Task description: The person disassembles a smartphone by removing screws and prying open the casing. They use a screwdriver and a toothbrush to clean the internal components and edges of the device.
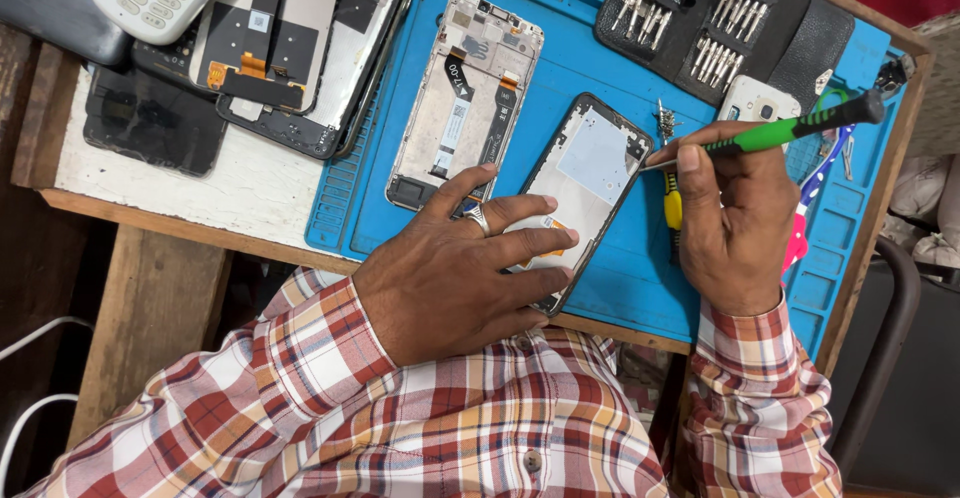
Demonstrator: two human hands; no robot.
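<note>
Your left hand (pixel 455 263) lies nearest, fingers spread flat over the lower end of the phone frame (pixel 590 183) to pin it on the blue mat (pixel 600 278), while your right hand (pixel 735 223) is closed around the green screwdriver (pixel 775 133), its tip touching the frame's upper right edge. That frame looks thin, light, stiff and likely fragile, so press on its rim rather than the middle, and keep the slim driver pinched near the tip. Beyond your left fingers lies a second frame (pixel 465 98); a bit case (pixel 720 23) sits past your right.

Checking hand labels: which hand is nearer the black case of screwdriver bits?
Right. The right hand, holding a green screwdriver, sits just below the black case of screwdriver bits; the left hand presses the open phone, farther away.
</note>
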